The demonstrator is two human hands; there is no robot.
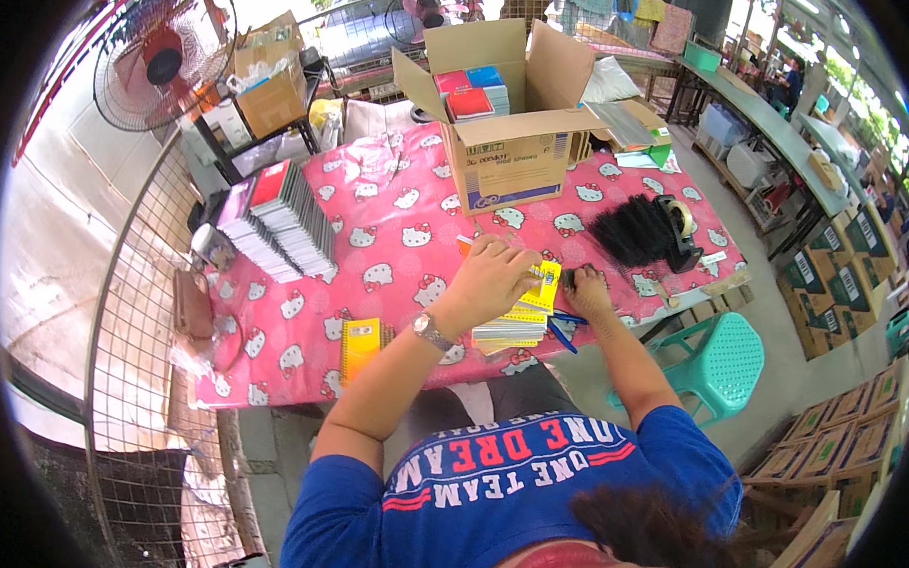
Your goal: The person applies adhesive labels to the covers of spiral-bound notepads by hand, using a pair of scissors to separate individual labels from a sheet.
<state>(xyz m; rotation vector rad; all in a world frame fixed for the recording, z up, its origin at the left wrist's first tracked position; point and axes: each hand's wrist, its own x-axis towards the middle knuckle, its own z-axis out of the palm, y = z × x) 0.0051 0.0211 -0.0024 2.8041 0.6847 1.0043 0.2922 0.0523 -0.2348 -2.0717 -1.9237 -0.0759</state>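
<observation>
A stack of small yellow spiral notebooks (508,334) lies in front of me near the table's front edge. My left hand (493,275), with a watch on the wrist, reaches over it, fingers closed on the yellow notebook (544,287) at the top. Something orange pokes out behind that hand. Just right of the stack, my right hand (587,291) rests low with bent fingers around something small and dark that I cannot make out. A blue pen (563,336) lies beside the stack. Farther left sits another yellow notebook (360,349), partly behind my left forearm.
An open cardboard box (508,171) holding red and blue notebooks stands at the table's back. Tall notebook stacks (287,218) are at left. A black brush-like bundle (631,233) and a tape dispenser (685,232) lie right. A green stool (717,363) stands by the table.
</observation>
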